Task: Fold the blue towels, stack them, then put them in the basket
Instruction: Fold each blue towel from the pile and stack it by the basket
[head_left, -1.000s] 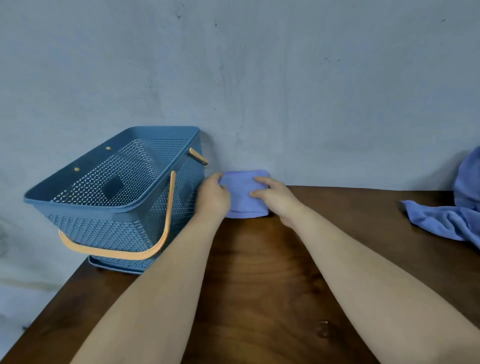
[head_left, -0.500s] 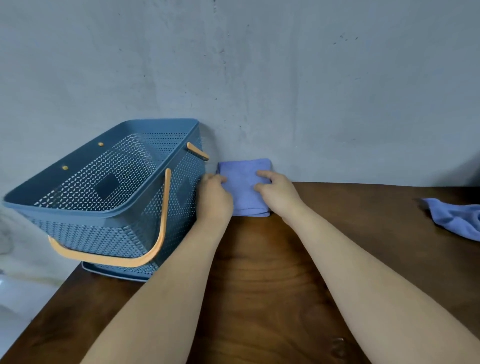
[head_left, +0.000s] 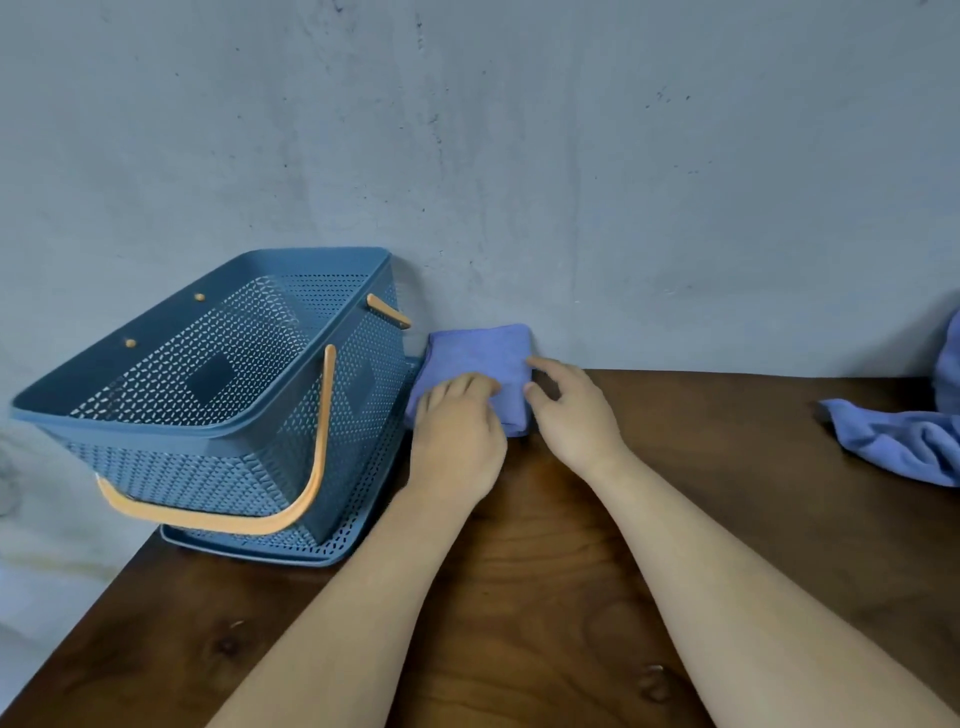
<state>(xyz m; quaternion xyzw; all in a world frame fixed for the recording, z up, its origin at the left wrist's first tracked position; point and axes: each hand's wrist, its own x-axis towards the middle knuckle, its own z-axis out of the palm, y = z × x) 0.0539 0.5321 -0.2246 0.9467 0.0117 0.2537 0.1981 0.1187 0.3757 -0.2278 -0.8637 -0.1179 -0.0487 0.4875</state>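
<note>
A folded blue towel lies at the back of the wooden table, against the wall and right beside the basket. My left hand rests on its near left part with the fingers curled down onto the cloth. My right hand is at the towel's right edge, the index finger stretched onto the top and the thumb at the side. The blue perforated basket with orange handles stands to the left, and no towel shows inside it. An unfolded blue towel lies crumpled at the far right.
The dark wooden table ends at its left edge just under the basket, which partly overhangs that corner. A grey wall rises directly behind the table. The towel at the right runs out of the frame.
My left hand has slid from the towel's left edge onto its near part, and my right thumb has come off the cloth. The towel stays against the wall; the view has shifted a little.
</note>
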